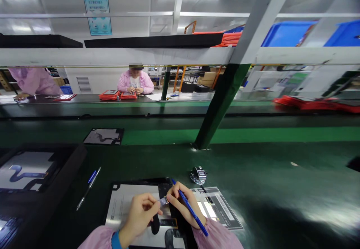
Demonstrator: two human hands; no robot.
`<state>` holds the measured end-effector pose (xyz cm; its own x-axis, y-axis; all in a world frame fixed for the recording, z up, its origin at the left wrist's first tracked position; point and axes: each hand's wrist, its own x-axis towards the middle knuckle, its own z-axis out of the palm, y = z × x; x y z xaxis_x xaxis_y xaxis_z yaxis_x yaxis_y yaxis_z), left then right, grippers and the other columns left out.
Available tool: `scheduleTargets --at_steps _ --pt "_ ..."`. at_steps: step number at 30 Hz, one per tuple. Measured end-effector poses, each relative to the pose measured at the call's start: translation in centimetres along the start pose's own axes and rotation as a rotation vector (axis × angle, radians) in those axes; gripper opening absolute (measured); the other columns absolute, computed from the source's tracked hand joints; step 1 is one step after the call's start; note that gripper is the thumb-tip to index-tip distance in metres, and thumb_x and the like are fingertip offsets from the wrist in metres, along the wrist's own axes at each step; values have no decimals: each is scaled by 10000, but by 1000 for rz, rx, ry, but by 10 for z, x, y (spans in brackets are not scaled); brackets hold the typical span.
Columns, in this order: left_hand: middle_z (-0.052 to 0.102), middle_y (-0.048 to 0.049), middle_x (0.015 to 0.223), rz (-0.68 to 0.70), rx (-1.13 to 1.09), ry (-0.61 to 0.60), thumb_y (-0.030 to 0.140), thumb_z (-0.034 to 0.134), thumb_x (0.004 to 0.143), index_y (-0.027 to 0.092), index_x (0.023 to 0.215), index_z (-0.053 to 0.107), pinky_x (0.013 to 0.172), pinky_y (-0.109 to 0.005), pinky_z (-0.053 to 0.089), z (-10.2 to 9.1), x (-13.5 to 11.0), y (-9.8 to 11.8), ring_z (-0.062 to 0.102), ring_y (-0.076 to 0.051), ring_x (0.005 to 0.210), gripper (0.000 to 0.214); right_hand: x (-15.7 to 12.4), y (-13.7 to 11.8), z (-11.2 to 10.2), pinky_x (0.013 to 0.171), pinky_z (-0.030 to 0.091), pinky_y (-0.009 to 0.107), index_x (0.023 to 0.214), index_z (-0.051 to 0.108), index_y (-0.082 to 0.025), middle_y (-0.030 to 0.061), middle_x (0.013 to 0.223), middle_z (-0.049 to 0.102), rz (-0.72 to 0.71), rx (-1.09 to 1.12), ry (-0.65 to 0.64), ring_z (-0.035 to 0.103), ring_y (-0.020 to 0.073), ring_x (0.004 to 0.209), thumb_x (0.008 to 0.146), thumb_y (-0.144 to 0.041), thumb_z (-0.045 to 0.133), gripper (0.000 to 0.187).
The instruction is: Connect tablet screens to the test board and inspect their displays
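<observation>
My left hand is closed in a pinch on a small, pale, shiny strip above a flat grey panel with dark edges. Opposite it, my right hand grips a blue pen-like stick that slants across the fingers. Its thumb and fingertips reach the far end of the strip; whether they pinch it too I cannot tell. Black curved flat cables lie on the panel, partly hidden by my left hand. To the right, a sheet-like part with printed outlines lies partly under my right hand.
A silver tally counter stands beyond my right hand. A pen lies left of the panel, near a black tray holding similar panels. Another panel lies farther back. A slanted green-and-white post rises from the table. Co-workers sit across.
</observation>
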<state>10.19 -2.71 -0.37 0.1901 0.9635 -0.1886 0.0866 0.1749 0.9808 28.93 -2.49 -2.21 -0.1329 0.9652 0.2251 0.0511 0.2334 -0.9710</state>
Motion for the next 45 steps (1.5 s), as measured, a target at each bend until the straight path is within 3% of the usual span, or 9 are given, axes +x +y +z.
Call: scheduleTargets --at_steps 3,7,13,19,32,35,40,45 --pt "711 -91 600 18 23 -2 503 682 669 150 608 569 427 -203 317 0 0 1 458 -81 400 376 17 4 15 564 434 288 658 355 -238 -1 640 571 -38 14 10 531 155 576 796 -480 648 404" --pt "712 -100 595 18 55 20 474 689 661 141 596 598 431 -212 324 0 0 2 476 -98 409 352 17 11 17 541 399 253 652 323 -229 -7 623 564 -96 11 0 486 120 535 822 -462 626 418" --pt "731 -110 622 83 110 -18 426 653 720 116 622 704 521 -240 401 0 1 4 614 -170 539 329 12 7 18 542 403 243 656 335 -225 10 644 600 -103 -32 -68 499 122 538 842 -420 612 386" --pt "728 -103 597 77 141 -46 417 673 706 119 614 721 465 -237 364 -3 3 2 576 -152 471 316 11 10 18 547 404 244 666 332 -228 6 645 601 -109 -24 -84 499 123 543 850 -381 608 365" --pt "728 -107 597 86 129 -36 445 665 717 115 618 724 500 -246 402 -2 4 0 606 -173 505 350 12 6 19 529 380 239 662 324 -228 6 647 580 -113 -37 -117 478 119 537 858 -360 586 353" --pt "734 -107 618 105 153 -47 437 632 750 117 630 732 518 -253 424 -1 3 -1 630 -187 535 356 12 5 19 578 381 263 656 324 -225 3 657 570 -194 -165 -144 486 132 579 870 -268 540 307" --pt "736 -88 629 117 151 -52 470 629 757 134 625 736 562 -259 461 -1 4 -7 658 -200 582 377 11 5 20 669 355 319 710 336 -226 -10 678 543 -492 -492 -154 474 169 674 797 -102 491 216" --pt "733 -91 632 134 172 -66 493 626 761 131 640 745 567 -257 456 -2 4 -6 650 -200 587 399 12 1 18 726 380 343 727 316 -232 -11 708 528 -487 -441 -147 501 173 704 812 -103 471 219"
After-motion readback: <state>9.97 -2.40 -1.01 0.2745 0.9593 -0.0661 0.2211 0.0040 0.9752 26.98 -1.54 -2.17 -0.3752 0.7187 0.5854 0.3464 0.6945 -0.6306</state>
